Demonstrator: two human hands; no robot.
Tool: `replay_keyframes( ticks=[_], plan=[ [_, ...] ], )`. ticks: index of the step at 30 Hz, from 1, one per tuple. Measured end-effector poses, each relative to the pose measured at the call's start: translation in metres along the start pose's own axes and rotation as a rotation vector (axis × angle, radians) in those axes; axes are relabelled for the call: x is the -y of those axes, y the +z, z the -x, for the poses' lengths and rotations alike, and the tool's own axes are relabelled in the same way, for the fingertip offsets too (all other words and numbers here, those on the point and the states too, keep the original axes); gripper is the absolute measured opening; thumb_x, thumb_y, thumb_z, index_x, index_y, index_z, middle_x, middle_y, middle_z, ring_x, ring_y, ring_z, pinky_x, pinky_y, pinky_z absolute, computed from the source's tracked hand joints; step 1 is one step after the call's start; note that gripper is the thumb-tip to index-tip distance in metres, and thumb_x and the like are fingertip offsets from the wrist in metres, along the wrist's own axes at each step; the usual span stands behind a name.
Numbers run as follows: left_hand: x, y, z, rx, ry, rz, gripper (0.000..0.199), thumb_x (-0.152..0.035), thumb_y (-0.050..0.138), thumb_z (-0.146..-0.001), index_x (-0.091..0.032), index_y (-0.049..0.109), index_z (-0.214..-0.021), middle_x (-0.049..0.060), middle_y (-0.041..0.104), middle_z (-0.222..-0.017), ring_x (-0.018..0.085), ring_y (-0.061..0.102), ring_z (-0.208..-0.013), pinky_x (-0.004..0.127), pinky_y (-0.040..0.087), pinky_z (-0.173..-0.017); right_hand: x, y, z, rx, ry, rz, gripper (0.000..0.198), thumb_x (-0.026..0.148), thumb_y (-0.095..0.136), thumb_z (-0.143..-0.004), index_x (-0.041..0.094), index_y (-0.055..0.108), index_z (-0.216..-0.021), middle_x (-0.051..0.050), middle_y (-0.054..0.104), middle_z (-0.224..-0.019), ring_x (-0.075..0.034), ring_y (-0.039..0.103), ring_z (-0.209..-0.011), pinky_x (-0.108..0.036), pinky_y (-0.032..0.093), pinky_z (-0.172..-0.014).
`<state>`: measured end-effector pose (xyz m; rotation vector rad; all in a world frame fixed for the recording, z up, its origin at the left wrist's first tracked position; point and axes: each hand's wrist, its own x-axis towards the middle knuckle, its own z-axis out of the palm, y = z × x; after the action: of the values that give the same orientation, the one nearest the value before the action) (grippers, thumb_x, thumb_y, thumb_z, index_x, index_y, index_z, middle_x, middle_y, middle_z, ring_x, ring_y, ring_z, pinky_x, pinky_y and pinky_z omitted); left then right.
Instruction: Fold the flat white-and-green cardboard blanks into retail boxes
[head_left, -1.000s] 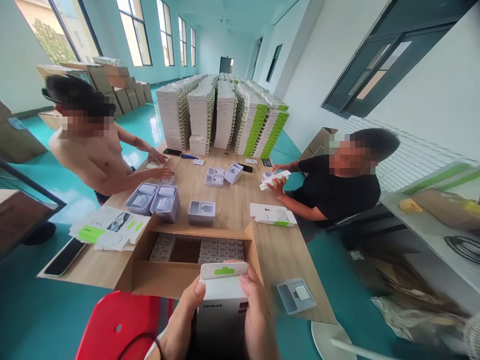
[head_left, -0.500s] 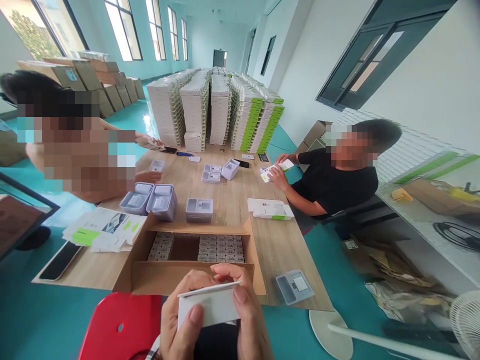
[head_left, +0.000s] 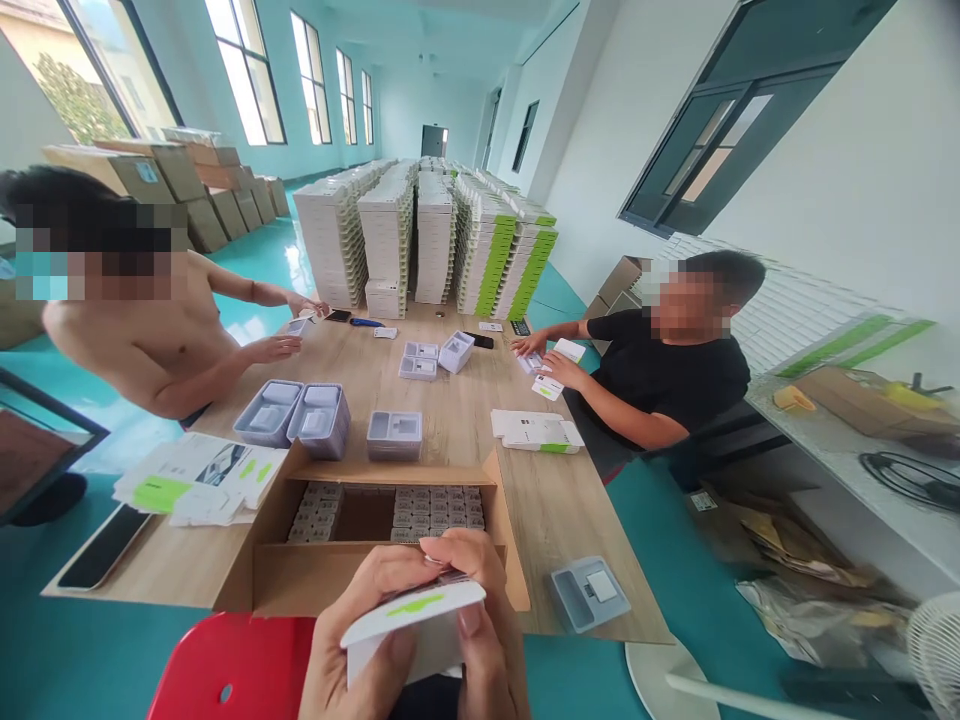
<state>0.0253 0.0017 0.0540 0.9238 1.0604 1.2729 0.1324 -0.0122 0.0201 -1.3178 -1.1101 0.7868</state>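
A white cardboard box (head_left: 435,645) with a green mark on its flap is held low in front of me. My left hand (head_left: 356,625) grips its left side, thumb on the near face. Around the right side closes my right hand (head_left: 484,590), its thumb near the flap's edge. Both hands hide the far side of the box. Just beyond them stands an open brown carton (head_left: 300,580) with rows of small printed boxes (head_left: 439,510) inside and a gap between the rows. A plastic tray (head_left: 590,595) with a white piece in it lies to the right.
Stacked trays (head_left: 322,425), flattened printed boxes (head_left: 202,480) and a dark phone-like slab (head_left: 105,548) lie left on the table. More flat boxes (head_left: 536,432) lie right. A co-worker sits on each side. Tall white box stacks (head_left: 435,240) stand beyond; a red stool (head_left: 232,665) is near me.
The box in my hands has tilted, and its flap with the green mark now shows. The left co-worker's hands have come together at a tray; the right co-worker's hands have shifted over a tray.
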Motion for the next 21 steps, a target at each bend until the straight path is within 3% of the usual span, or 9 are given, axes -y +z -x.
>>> replay_keyframes(
  ticks=[10,16,18,21],
  plan=[
    [0.016,-0.005,-0.004,-0.018,-0.074,0.081,0.049,-0.067,0.081,-0.066,-0.021,0.086,-0.080,0.011,0.076,-0.099,0.033,0.068,-0.096,0.033,0.055,-0.078,-0.001,0.005,-0.004,-0.001,0.084,-0.043,0.048,0.062,0.039,-0.100,0.029,0.075,-0.099,-0.007,0.065,-0.106,-0.028,0.058,-0.096,-0.041,0.049,-0.091],
    [0.029,-0.007,-0.016,-0.037,-0.179,0.200,0.050,-0.068,0.075,-0.073,-0.019,0.078,-0.083,0.005,0.070,-0.079,0.020,0.062,-0.069,0.027,0.051,-0.061,-0.002,-0.002,-0.006,0.062,0.100,-0.185,0.054,0.069,0.044,-0.096,0.030,0.064,-0.126,-0.006,0.064,-0.115,-0.027,0.061,-0.100,-0.039,0.052,-0.090],
    [0.037,-0.010,-0.020,0.005,-0.083,0.178,0.052,-0.070,0.072,-0.074,-0.019,0.075,-0.085,0.005,0.070,-0.082,0.022,0.063,-0.069,0.028,0.052,-0.062,-0.001,-0.003,-0.006,0.061,0.146,-0.173,0.048,0.065,0.046,-0.098,0.029,0.063,-0.124,-0.005,0.063,-0.120,-0.027,0.061,-0.106,-0.038,0.052,-0.093],
    [0.043,-0.011,-0.023,0.051,0.106,-0.001,0.046,-0.064,0.068,-0.081,-0.018,0.075,-0.082,0.006,0.069,-0.083,0.021,0.062,-0.069,0.028,0.051,-0.063,-0.001,-0.004,-0.006,0.076,0.149,-0.195,0.037,0.056,0.044,-0.101,0.028,0.067,-0.105,-0.006,0.067,-0.114,-0.027,0.061,-0.107,-0.038,0.054,-0.092]
  ],
)
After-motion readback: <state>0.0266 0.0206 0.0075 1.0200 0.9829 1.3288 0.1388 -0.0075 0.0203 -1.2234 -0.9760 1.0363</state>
